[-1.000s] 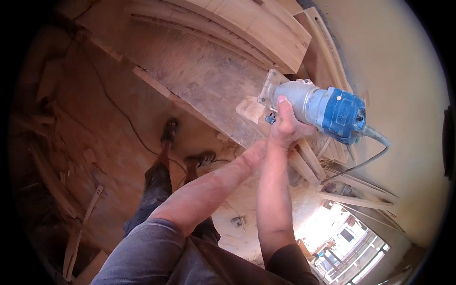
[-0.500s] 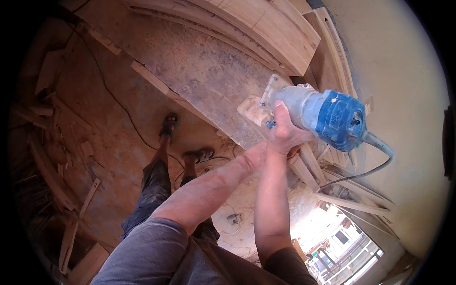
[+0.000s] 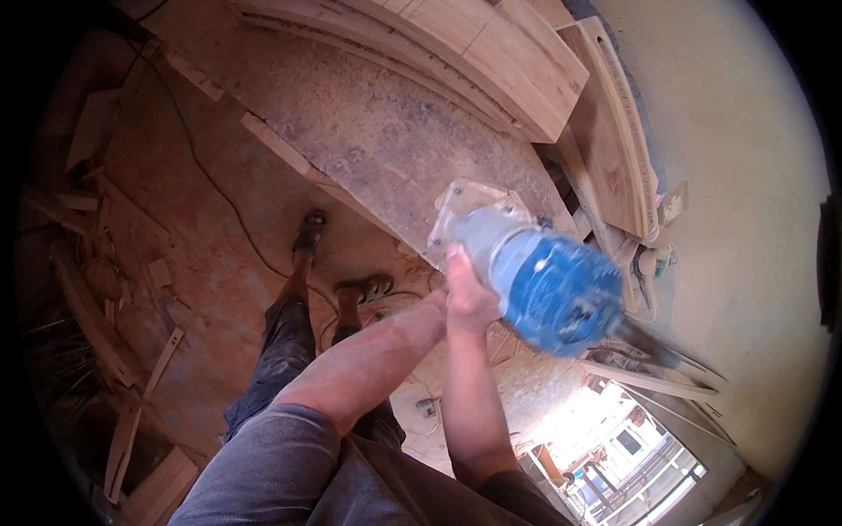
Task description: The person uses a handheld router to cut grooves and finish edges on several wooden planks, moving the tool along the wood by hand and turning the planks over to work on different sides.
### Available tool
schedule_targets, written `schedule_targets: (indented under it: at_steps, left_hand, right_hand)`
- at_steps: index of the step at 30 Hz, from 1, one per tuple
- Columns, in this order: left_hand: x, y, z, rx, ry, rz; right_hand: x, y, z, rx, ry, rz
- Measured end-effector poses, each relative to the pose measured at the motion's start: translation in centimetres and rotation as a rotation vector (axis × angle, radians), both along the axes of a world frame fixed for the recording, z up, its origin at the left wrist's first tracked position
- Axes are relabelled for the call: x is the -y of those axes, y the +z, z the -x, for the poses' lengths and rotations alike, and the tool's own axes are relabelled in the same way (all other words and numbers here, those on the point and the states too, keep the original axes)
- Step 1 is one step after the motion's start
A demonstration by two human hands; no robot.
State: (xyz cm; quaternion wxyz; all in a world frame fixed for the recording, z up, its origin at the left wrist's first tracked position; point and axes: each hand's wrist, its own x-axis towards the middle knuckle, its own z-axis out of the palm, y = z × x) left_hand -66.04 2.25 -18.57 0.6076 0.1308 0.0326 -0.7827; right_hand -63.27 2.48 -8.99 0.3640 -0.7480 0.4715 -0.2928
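My right hand [image 3: 469,298] is wrapped round the grey barrel of a trim router [image 3: 561,289], thumb along its side. The router has a blue motor housing, smeared by motion, and a pale, see-through base plate [image 3: 447,215] that faces the workbench [image 3: 368,149]. It is tilted, with its motor end toward the lower right. From the lower left my left forearm reaches in. Only the edge of my left hand [image 3: 432,307] shows, since my right hand and the router cover its fingers. Whether it holds anything is hidden.
Curved wooden boards [image 3: 491,61] are stacked on the dusty bench. Another curved piece [image 3: 618,140] leans by the wall [image 3: 728,158]. Wood strips [image 3: 649,377] lie at lower right. A cable [image 3: 197,158] crosses the floor, with offcuts [image 3: 96,316] at left.
The router and both hands have moved left and down, and the router's motor end has swung downward. A dark cord behind the router now trails lower. The stacked boards look unchanged.
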Motion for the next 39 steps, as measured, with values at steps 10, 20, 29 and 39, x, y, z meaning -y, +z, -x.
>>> schedule_targets:
  at_steps: [10, 20, 29, 39]
  left_hand:
    - [-0.3, 2.5, -3.3, 0.434, -0.068, 0.172]
    - [5.4, 11.3, -10.2, 2.649, -0.317, 0.891]
    - [8.9, 14.9, -8.6, 2.094, -0.958, 0.711]
    - [8.9, 6.1, -13.3, 1.862, -1.054, 0.502]
  right_hand:
    - [-1.3, 6.1, 1.3, 0.084, -0.32, 0.465]
    - [-3.5, 12.6, 17.6, 0.513, -1.03, 0.447]
    - [-18.5, 5.1, 24.9, 0.715, -1.577, 0.125]
    - [-23.2, -1.2, 19.7, 0.794, -1.612, -0.087]
